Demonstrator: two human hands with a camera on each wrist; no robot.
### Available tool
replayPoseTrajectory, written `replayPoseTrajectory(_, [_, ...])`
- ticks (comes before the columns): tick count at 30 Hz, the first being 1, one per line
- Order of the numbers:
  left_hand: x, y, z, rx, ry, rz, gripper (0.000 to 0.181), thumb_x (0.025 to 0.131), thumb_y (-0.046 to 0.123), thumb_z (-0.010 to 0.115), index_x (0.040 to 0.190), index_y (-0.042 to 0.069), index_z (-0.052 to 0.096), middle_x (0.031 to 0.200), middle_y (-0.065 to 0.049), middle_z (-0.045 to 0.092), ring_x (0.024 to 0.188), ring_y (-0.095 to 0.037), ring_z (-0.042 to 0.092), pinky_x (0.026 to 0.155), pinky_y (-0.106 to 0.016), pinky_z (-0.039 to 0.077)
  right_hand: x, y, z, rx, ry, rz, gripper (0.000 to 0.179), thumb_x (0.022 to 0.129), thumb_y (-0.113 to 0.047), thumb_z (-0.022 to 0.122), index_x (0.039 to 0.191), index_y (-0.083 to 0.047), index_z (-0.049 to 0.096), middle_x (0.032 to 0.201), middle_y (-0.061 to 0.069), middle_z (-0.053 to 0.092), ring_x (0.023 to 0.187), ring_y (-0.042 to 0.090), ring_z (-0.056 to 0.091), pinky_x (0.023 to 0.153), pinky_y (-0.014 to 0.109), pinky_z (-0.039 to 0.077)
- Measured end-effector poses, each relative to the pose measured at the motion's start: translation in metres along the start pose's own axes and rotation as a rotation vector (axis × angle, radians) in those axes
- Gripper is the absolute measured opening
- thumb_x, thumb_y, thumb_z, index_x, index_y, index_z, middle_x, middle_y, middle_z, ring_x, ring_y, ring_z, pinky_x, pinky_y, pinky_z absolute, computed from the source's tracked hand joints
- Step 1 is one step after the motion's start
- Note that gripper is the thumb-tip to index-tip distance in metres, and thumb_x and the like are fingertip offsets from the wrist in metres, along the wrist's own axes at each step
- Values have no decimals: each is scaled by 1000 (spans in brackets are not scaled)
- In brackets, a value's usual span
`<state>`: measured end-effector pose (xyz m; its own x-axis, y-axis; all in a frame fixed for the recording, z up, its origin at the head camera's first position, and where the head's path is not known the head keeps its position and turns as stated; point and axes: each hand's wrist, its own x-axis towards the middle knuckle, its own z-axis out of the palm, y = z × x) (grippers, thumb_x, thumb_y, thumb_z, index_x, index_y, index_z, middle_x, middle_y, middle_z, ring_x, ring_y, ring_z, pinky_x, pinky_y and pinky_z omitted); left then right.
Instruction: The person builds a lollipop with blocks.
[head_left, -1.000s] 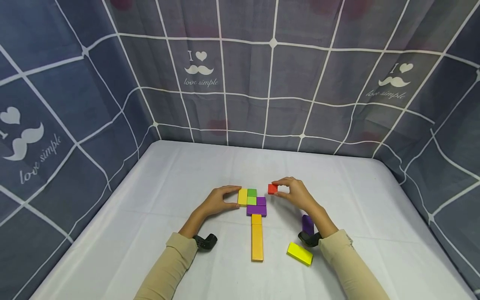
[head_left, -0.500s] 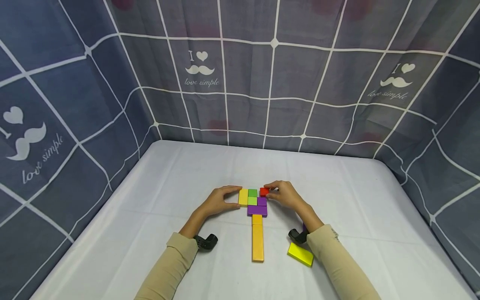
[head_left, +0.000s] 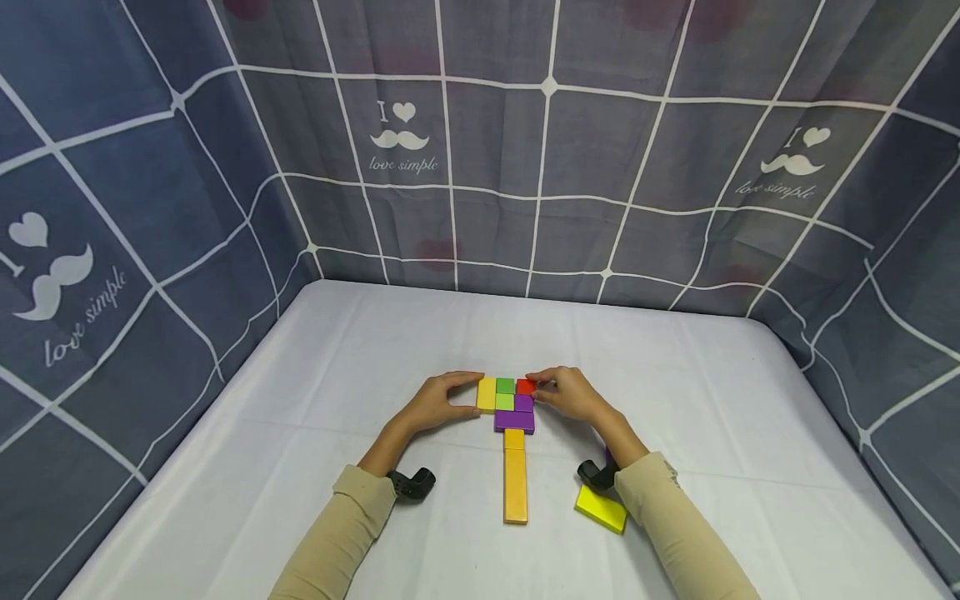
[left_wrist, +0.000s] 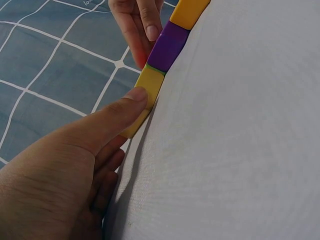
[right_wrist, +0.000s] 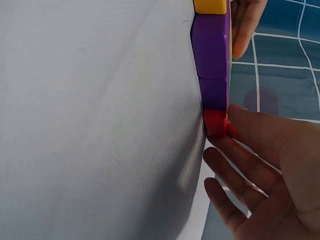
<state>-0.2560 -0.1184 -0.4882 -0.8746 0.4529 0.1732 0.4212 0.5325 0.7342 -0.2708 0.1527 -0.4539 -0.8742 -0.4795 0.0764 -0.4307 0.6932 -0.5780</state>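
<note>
Red cube (head_left: pixel 525 387) shifted slightly L since 0.5 s ago, now at far side of sm. purple block (head_left: pixel 523 403). R hand (head_left: pixel 573 393) pinches it, thumb + fingertip; L hand (head_left: pixel 435 402) pinches yellow block (head_left: pixel 486 396) at L end. White cloth (head_left: pixel 405 333) spreads both sides, far edge well beyond blocks. R wrist view shows red touching purple; only head view shows loose bright-yellow block (head_left: pixel 600 510) nr R sleeve (head_left: pixel 682 533).

Two hands (head_left: pixel 433 402) are showing; two yellow blocks (head_left: pixel 486 397), two green (head_left: pixel 505 402), two orange (head_left: pixel 515 487), one red (head_left: pixel 522 387), three purple (head_left: pixel 513 422) (one part-hidden).
</note>
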Motion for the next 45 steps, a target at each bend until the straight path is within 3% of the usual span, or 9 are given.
replayPoseTrajectory(6, [0, 0, 0, 1, -5, -7, 63, 75, 28, 77, 131, 15, 53, 133, 0, 51, 126, -21, 41, 105, -39, 33, -1, -4, 0, 2, -18, 14, 35, 85, -18, 67, 119, -9, 64, 108, 7, 66, 85, 17, 56, 72, 31, 48])
replayPoseTrajectory(10, [-1, 0, 0, -5, -4, -1, 62, 76, 28, 77, 131, 14, 53, 133, -1, 51, 126, -21, 41, 105, -39, 33, -1, -5, 0, 7, -31, 17, 36, 85, -19, 67, 120, -9, 63, 110, 8, 66, 61, 12, 42, 54, 24, 36])
replayPoseTrajectory(15, [0, 0, 0, -2, -11, -5, 62, 76, 28, 77, 132, 15, 53, 133, 0, 51, 126, -20, 41, 105, -38, 33, -2, -5, 0, 9, -34, 27, 37, 85, -19, 67, 120, -9, 63, 111, 9, 65, 53, 11, 30, 48, 23, 29])
replayPoseTrajectory(20, [-1, 0, -1, -4, -15, -6, 63, 76, 30, 76, 132, 15, 53, 134, -1, 50, 127, -21, 41, 105, -39, 33, -3, -6, -1, 12, -34, 35, 38, 85, -19, 67, 121, -9, 62, 112, 10, 64, 52, 13, 31, 48, 24, 30])
replayPoseTrajectory(22, [-1, 0, -1, -4, -13, -3, 63, 76, 30, 76, 132, 14, 52, 134, -1, 50, 126, -21, 41, 104, -39, 33, -5, -7, -2, 7, -29, 27, 38, 86, -19, 66, 122, -9, 62, 113, 11, 64, 59, 14, 42, 52, 26, 38])
replayPoseTrajectory(25, [-1, 1, -1, 0, -10, -2, 63, 76, 29, 77, 132, 14, 53, 134, -1, 51, 126, -21, 41, 104, -39, 34, -9, -9, -5, -1, -22, 21, 38, 87, -21, 65, 123, -9, 61, 115, 12, 62, 84, 22, 58, 72, 36, 50])
replayPoseTrajectory(29, [0, 0, -1, 4, -8, -4, 63, 75, 29, 77, 132, 15, 53, 133, 0, 51, 126, -20, 41, 104, -37, 34, -20, -13, -15, -13, -11, -5, 38, 87, -21, 64, 124, -9, 60, 119, 10, 61, 111, 30, 53, 93, 49, 43])
replayPoseTrajectory(37, [0, -2, 0, -5, -13, -10, 62, 75, 28, 77, 132, 15, 53, 133, 1, 51, 126, -19, 41, 104, -36, 33, -65, -28, -34, -82, 20, -44, 37, 87, -23, 66, 122, -12, 62, 115, 4, 63, 107, 23, 55, 90, 44, 47])
replayPoseTrajectory(45, [-1, -2, 0, -8, -7, -4, 62, 76, 29, 77, 132, 16, 53, 133, 0, 51, 126, -20, 41, 104, -37, 34, -116, -38, -30, -144, -19, -67, 35, 82, -21, 71, 115, -10, 66, 107, 0, 65, 97, 17, 57, 81, 36, 51])
